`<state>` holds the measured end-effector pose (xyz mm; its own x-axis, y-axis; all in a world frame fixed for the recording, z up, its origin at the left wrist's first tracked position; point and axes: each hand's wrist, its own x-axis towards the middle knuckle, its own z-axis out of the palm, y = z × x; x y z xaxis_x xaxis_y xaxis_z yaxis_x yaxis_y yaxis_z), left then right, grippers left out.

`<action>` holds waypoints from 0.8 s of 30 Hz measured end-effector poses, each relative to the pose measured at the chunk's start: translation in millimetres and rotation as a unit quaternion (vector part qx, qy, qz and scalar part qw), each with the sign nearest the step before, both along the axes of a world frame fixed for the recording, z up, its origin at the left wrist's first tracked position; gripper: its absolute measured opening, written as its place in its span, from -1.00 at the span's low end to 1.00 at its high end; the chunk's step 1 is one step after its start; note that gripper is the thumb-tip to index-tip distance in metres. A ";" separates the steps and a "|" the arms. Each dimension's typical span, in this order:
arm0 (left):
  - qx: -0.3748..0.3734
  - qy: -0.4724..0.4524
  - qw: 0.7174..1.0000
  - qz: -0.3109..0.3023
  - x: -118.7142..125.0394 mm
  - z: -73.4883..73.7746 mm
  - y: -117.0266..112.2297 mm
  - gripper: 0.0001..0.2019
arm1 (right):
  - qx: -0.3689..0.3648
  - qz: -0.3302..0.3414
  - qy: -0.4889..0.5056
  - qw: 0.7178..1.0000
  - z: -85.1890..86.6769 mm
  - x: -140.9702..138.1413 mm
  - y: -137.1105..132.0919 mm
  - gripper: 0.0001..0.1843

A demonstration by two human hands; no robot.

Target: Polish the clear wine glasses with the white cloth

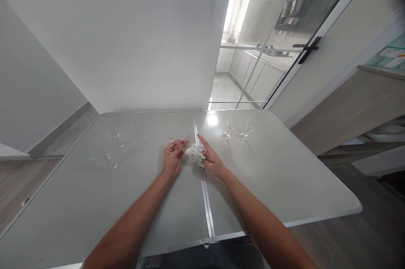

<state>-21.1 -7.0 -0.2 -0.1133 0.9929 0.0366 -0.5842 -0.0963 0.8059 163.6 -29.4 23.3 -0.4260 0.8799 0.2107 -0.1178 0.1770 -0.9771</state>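
Note:
Near the table's centre seam, my left hand [173, 156] is closed around a clear stemmed glass [171, 139], whose foot end shows beyond the fingers. The glass points sideways, toward a crumpled white cloth or tissue [196, 153]. My right hand [212, 160] grips that white wipe, with the thumb stretched out along its upper side. The wipe meets the glass between the two hands, and the glass's bowl is mostly hidden there.
Two clear stemmed glasses [228, 134] stand on the right half of the pale table [268, 176]. Several faint transparent glasses [114, 166] are on the left half. A metal-edged seam divides the tabletop. A white wall and glass door [253, 62] border its far side.

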 end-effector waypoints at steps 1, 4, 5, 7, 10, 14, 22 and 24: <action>-0.001 -0.004 1.000 0.003 -0.6 -0.1 0.6 -0.75 | 0.032 -0.016 -0.028 0.999 -1.6 2.7 2.2 0.06; 0.000 -0.016 1.000 0.018 -0.7 0.5 1.3 -0.76 | 0.061 -0.059 -0.052 0.995 -7.8 6.9 6.9 0.04; 0.002 -0.014 1.000 0.020 -0.3 0.8 1.1 -0.76 | 0.044 -0.058 -0.044 0.996 -9.9 6.7 7.8 0.03; 0.009 -0.002 1.000 0.010 1.3 1.5 0.2 -0.77 | -0.007 -0.042 -0.019 0.999 -13.0 4.0 8.3 -0.03; 0.013 0.016 1.000 -0.005 3.6 2.4 -1.2 -0.77 | -0.055 -0.030 0.023 0.998 -14.1 -2.6 5.9 -0.24; 0.011 0.003 1.000 0.014 3.9 2.6 -1.1 -0.76 | -0.037 -0.051 0.054 0.997 -13.0 -8.3 -0.2 -0.46; 0.016 -0.008 1.000 0.020 2.9 0.2 0.0 -0.75 | 0.006 -0.072 -0.029 0.997 -17.8 -6.1 -1.1 -0.43; 0.021 -0.013 0.999 0.029 1.8 0.4 0.6 -0.76 | 0.001 -0.091 -0.018 0.996 -20.5 -8.5 -1.2 -0.51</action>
